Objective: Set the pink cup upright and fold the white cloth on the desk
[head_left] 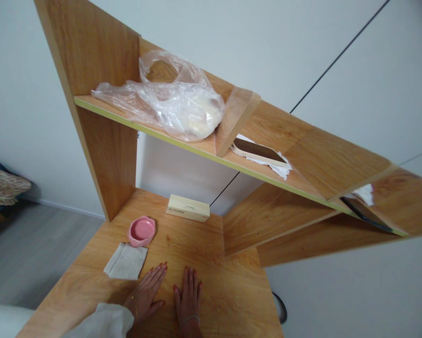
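**Both hands flat on the table, holding nothing**

Nearest the camera, the left hand (145,293) and the right hand (189,296) lie palm down on the wooden table (232,291), side by side and close together, fingers stretched out and pointing away. Each grip is fully open and empty; the hands press only on bare wood, which reads as resting or steadying rather than grasping. A pale sleeve (107,321) covers the left forearm.

Just beyond the left fingertips, slightly to the left, a folded cloth (126,261) lies flat. A small pink bowl (141,231) sits touching or overlapping its far corner, upright and apparently empty. Further back, near the wall, a pale wooden block (188,207) rests on its long side.

Above, a shelf (133,123) with an upright divider carries a crumpled clear plastic bag (175,105) with something pale inside. Right of the divider, a flat dark-faced thing, perhaps a tablet (258,152), lies on white paper.

The table and shelf are one light-grained wood unit against a plain pale wall; grey floor shows at the left.
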A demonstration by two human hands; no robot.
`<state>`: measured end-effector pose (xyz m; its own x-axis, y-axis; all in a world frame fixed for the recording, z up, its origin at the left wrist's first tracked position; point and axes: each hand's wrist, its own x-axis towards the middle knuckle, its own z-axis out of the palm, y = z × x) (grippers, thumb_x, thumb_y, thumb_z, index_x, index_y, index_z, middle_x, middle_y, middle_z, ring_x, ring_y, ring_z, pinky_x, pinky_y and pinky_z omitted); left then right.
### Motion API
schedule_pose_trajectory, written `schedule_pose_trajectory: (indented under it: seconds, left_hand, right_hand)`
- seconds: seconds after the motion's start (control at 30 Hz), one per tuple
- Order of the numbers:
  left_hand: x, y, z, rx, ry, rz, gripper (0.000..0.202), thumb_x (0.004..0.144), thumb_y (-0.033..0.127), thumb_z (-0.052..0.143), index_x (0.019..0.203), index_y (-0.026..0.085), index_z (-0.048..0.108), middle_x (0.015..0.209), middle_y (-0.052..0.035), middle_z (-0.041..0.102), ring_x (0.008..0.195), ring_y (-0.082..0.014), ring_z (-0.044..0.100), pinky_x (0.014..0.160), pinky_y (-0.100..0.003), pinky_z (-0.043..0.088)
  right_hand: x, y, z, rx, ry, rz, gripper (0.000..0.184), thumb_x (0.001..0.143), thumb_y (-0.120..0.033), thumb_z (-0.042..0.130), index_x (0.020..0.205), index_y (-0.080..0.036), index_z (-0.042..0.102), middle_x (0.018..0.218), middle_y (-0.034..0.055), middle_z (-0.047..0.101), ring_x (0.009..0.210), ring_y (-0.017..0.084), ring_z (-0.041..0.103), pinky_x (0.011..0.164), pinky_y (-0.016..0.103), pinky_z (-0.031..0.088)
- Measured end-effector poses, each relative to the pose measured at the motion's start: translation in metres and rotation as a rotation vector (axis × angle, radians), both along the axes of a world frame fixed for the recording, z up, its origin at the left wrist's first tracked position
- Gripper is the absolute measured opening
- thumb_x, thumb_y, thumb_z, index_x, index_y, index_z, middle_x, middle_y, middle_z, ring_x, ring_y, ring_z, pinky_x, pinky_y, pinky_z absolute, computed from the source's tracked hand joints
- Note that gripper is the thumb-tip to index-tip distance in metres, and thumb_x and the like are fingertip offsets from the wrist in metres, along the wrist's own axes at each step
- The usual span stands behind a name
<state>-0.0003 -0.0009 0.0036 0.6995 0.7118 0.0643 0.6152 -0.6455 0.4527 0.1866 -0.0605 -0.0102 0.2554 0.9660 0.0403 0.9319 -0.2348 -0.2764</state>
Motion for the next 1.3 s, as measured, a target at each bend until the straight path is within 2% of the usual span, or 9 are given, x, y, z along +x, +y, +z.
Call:
schedule_pose_trajectory:
  seconds: [0.33,0.57,0.73,0.83,0.93,1.07,1.13,1.2,1.3]
  left_hand:
    - [0.0,0.0,-0.003,0.001,-0.014,0.001,0.098,0.083,0.032,0.058,0.151,0.026,-0.013,0.158,-0.009,0.02,0.139,-0.028,0.034,0.112,-0.043,0.032]
    - [0.0,0.001,0.0,-0.028,0.014,-0.011,0.099,0.08,0.033,0.059,0.152,0.023,-0.008,0.157,-0.0104,0.023,0.141,-0.0285,0.03,0.112,-0.044,0.032]
    - [0.005,0.002,-0.003,-0.031,-0.008,0.03,0.077,0.083,0.026,0.051,0.152,0.022,0.016,0.153,-0.0094,0.036,0.138,-0.0263,0.037,0.111,-0.043,0.036]
    - [0.004,0.011,0.012,-0.025,-0.126,0.074,0.058,0.088,0.018,0.038,0.146,0.023,0.035,0.143,-0.0061,0.051,0.13,-0.021,0.048,0.107,-0.037,0.042]
    - [-0.007,0.032,0.042,-0.016,-0.26,0.191,0.05,0.089,0.018,0.032,0.136,0.023,0.047,0.134,-0.0064,0.058,0.124,-0.0207,0.052,0.107,-0.038,0.043]
    - [-0.031,0.072,0.078,-0.036,-0.343,0.559,0.042,0.087,0.026,0.038,0.124,0.017,0.054,0.124,-0.012,0.06,0.12,-0.027,0.053,0.105,-0.046,0.041]
    - [-0.042,0.091,0.084,-0.104,-0.347,0.796,0.038,0.082,0.03,0.046,0.116,0.017,0.057,0.12,-0.0122,0.061,0.119,-0.0298,0.053,0.104,-0.047,0.041]
    - [-0.052,0.105,0.084,-0.133,-0.339,0.897,0.041,0.081,0.035,0.047,0.115,0.013,0.055,0.12,-0.0157,0.059,0.122,-0.0343,0.05,0.104,-0.051,0.039]
    - [-0.06,0.117,0.078,-0.188,-0.328,0.979,0.05,0.081,0.043,0.045,0.117,0.01,0.05,0.123,-0.0183,0.055,0.123,-0.0357,0.048,0.105,-0.05,0.037]
  right_hand:
    - [0.0,0.0,-0.003,0.006,-0.004,-0.002,0.06,0.097,-0.053,0.024,0.142,-0.018,0.043,0.147,0.0104,0.042,0.14,0.027,0.031,0.114,0.054,0.023]
    - [-0.002,0.0,0.002,0.004,0.008,-0.006,0.062,0.096,-0.054,0.022,0.141,-0.016,0.045,0.147,0.0099,0.043,0.14,0.026,0.031,0.114,0.052,0.022]
    - [-0.007,0.002,0.003,0.051,0.016,-0.048,0.062,0.095,-0.053,0.022,0.139,-0.016,0.047,0.143,0.0124,0.047,0.139,0.028,0.033,0.113,0.055,0.022]
    - [-0.017,0.011,0.009,0.107,0.036,-0.064,0.059,0.095,-0.051,0.027,0.135,-0.015,0.052,0.139,0.0145,0.051,0.134,0.031,0.039,0.11,0.054,0.027]
    - [-0.037,0.027,0.024,0.127,0.109,-0.028,0.05,0.093,-0.045,0.032,0.123,-0.016,0.06,0.126,0.0159,0.061,0.12,0.031,0.053,0.102,0.05,0.038]
    - [-0.077,0.051,0.048,0.068,0.34,-0.015,0.029,0.085,-0.033,0.048,0.103,-0.02,0.067,0.103,0.0123,0.07,0.101,0.029,0.062,0.093,0.044,0.044]
    - [-0.099,0.063,0.054,0.012,0.442,-0.031,0.02,0.08,-0.031,0.056,0.091,-0.019,0.068,0.092,0.0105,0.071,0.09,0.026,0.066,0.084,0.037,0.049]
    - [-0.117,0.073,0.053,-0.015,0.491,-0.039,0.015,0.079,-0.028,0.058,0.084,-0.018,0.067,0.079,0.0068,0.071,0.075,0.021,0.068,0.07,0.029,0.05]
    - [-0.135,0.084,0.047,-0.033,0.538,-0.049,0.007,0.074,-0.019,0.059,0.076,-0.017,0.065,0.068,0.0031,0.069,0.062,0.017,0.067,0.058,0.022,0.047]
